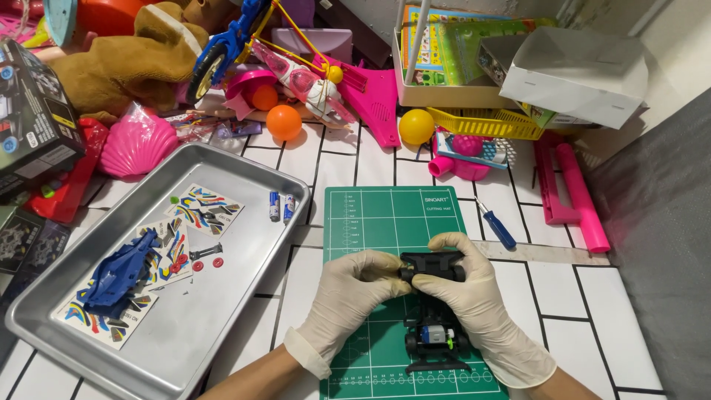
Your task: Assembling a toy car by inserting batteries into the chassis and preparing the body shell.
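Working over the green cutting mat (370, 222), the left hand (348, 292) and right hand (474, 296) had each closed their grip on the far end of a black toy car chassis (435, 326). At nine o'clock sat a metal tray (244, 252) with the blue car body (118, 274) and sticker sheets (204, 207). A blue screwdriver (496, 226) lay at one o'clock, nothing blocking it, so the fitting seemed to call for steady finger pressure.

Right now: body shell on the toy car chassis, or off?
Off. The blue body shell lies in the metal tray; the black chassis shows its motor bare.
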